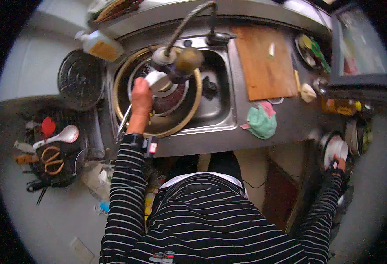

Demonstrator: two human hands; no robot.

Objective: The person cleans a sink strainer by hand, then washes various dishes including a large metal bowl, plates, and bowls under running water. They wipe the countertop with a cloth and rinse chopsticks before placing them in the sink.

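Observation:
My left hand (pixel 141 99) is closed around a white bowl (pixel 157 81), held tilted under the faucet head (pixel 163 56) over a large round basin (pixel 198 99) with a tan rim. The basin sits inside the stainless steel sink (pixel 229 112). In the basin lies a smaller round vessel with dark reddish contents (pixel 168 104), partly hidden by the faucet and the bowl. Far to the right, my right hand (pixel 338 166) grips a white bowl (pixel 336 151) above a dark-rimmed round pan or pot (pixel 325 143). Its fingers are blurred and partly covered.
A wooden cutting board (pixel 263 66) and a green-and-pink cloth (pixel 262 122) lie right of the sink. An oil bottle (pixel 340 106) rests near the right wall. On the left are a pump bottle (pixel 102 46), a round black lid (pixel 80 80) and a utensil holder with scissors (pixel 52 160).

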